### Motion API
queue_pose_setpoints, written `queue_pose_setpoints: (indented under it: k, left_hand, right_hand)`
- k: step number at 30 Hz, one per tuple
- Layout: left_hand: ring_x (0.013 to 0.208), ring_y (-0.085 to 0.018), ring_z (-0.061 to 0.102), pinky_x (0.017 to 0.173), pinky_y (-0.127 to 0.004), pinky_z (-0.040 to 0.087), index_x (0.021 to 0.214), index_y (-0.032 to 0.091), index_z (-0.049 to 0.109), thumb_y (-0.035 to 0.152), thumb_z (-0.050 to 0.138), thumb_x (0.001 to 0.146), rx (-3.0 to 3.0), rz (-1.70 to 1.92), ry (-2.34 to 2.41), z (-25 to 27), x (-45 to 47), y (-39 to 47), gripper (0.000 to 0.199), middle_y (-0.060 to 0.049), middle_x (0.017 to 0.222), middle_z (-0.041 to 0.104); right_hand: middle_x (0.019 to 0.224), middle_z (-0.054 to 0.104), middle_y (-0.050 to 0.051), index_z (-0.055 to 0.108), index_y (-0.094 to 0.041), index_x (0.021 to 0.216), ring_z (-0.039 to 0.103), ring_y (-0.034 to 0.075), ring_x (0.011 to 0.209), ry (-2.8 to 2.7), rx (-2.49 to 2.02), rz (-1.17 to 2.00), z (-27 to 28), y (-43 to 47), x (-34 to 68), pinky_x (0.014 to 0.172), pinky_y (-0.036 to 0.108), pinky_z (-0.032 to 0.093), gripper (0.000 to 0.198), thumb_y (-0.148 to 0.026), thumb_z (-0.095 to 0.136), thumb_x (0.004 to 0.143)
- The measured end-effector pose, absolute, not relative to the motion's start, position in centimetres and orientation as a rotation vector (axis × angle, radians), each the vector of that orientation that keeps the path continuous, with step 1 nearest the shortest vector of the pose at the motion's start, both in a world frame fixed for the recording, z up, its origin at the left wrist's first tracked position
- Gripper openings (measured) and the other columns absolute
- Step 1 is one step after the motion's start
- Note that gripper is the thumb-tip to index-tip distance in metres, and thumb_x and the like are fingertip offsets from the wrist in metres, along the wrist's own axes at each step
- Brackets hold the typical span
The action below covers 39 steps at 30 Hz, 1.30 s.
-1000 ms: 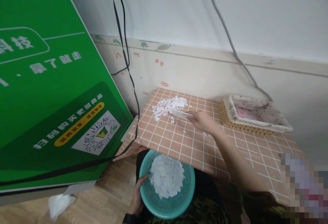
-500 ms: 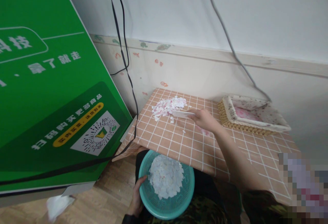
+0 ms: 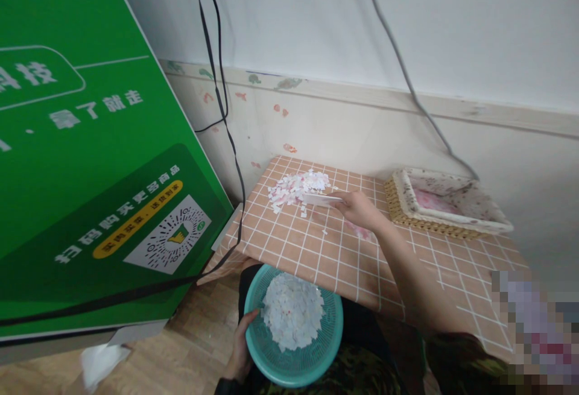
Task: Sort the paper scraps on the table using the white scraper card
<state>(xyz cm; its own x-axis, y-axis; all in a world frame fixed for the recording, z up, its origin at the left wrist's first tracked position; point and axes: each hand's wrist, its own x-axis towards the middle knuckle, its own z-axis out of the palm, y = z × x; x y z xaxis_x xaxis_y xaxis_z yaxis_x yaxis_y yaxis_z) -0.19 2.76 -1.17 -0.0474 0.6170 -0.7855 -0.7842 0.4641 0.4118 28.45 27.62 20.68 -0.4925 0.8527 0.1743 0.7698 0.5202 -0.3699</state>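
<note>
My left hand (image 3: 245, 341) grips the left rim of a turquoise plastic basket (image 3: 333, 353), its thumb over the edge. A heap of small white paper scraps (image 3: 293, 310) fills the middle of this basket, which rests at my lap below the table edge. Over the table, my right hand (image 3: 359, 208) is closed around one end of a flat, thin white piece (image 3: 319, 200), perhaps card or plastic. Its far end touches the near right side of a loose pile of white and pinkish paper scraps (image 3: 292, 189). A few scraps lie apart from that pile.
A checked brown cloth covers the table (image 3: 335, 262). At the back right stands a lined wicker basket (image 3: 452, 205) with pink paper inside. A pink patch (image 3: 359, 231) lies near my right wrist. A green panel (image 3: 90, 172) and dangling black cable (image 3: 233, 148) border the left.
My right hand and the white piece have shifted very slightly away from me, showing more of the pink patch. The left hand and turquoise basket are practically still.
</note>
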Motion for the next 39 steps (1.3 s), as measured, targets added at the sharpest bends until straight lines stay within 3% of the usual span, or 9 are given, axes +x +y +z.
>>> queue_pose_setpoints:
  k: [10,18,28,39]
  left_hand:
    - [0.077,-0.032,0.07,0.079,-0.045,0.051,0.087,0.008,0.07,0.03,0.067,0.068,-0.176,1.113,1.076,-1.3,-0.3,2.7,0.029,-0.011,0.074,0.076]
    - [0.086,-0.035,0.068,0.081,-0.049,0.05,0.091,0.009,0.07,0.031,0.066,0.068,-0.17,1.125,1.065,-1.3,-0.2,2.6,0.032,-0.012,0.08,0.076]
    - [0.073,-0.031,0.07,0.076,-0.044,0.052,0.084,0.009,0.071,0.03,0.068,0.066,-0.178,1.121,1.11,-0.8,-0.1,2.8,0.028,-0.01,0.07,0.075]
    - [0.079,-0.033,0.069,0.08,-0.046,0.051,0.088,0.009,0.07,0.031,0.067,0.068,-0.185,1.112,1.077,-1.0,-0.2,2.8,0.031,-0.011,0.075,0.076]
  right_hand:
    - [0.091,0.072,0.006,0.062,-0.024,0.117,0.065,0.019,0.078,-2.444,-1.381,0.205,20.8,27.5,28.0,0.068,0.028,0.043,0.033,-0.024,0.046,0.088]
    - [0.095,0.071,0.006,0.062,-0.024,0.116,0.064,0.019,0.084,-2.509,-1.33,0.243,20.6,27.4,27.3,0.073,0.029,0.045,0.033,-0.02,0.047,0.087]
    - [0.098,0.071,0.005,0.06,-0.026,0.118,0.065,0.019,0.086,-2.512,-1.369,0.158,20.6,27.4,27.6,0.073,0.028,0.045,0.033,-0.021,0.045,0.089]
    - [0.095,0.072,0.005,0.06,-0.025,0.118,0.066,0.02,0.08,-2.471,-1.404,0.08,20.3,27.5,27.6,0.069,0.028,0.044,0.033,-0.024,0.042,0.091]
